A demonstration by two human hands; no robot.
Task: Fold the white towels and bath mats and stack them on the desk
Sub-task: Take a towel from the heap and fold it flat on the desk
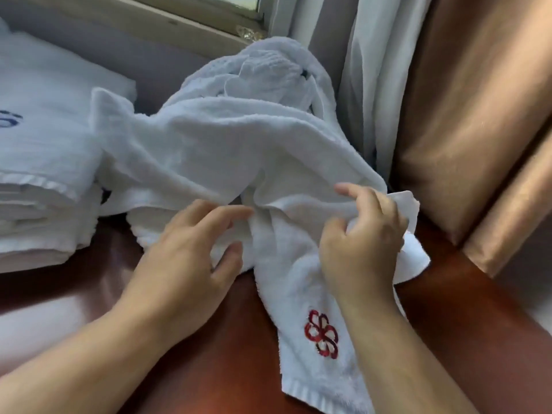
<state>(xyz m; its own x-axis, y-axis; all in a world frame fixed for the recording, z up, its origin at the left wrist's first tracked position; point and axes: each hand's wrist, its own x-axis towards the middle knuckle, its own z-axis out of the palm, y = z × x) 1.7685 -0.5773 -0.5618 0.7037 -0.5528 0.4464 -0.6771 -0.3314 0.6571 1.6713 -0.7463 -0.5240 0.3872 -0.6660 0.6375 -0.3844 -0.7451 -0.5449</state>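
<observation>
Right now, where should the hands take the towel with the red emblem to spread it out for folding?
Take the banded hem of the emblem towel, near its visible corner, coming from the desk's near edge. That end lies flat toward you and looks single-layered, so it should pinch cleanly; the rest is bunched where the right hand grips it.
</observation>
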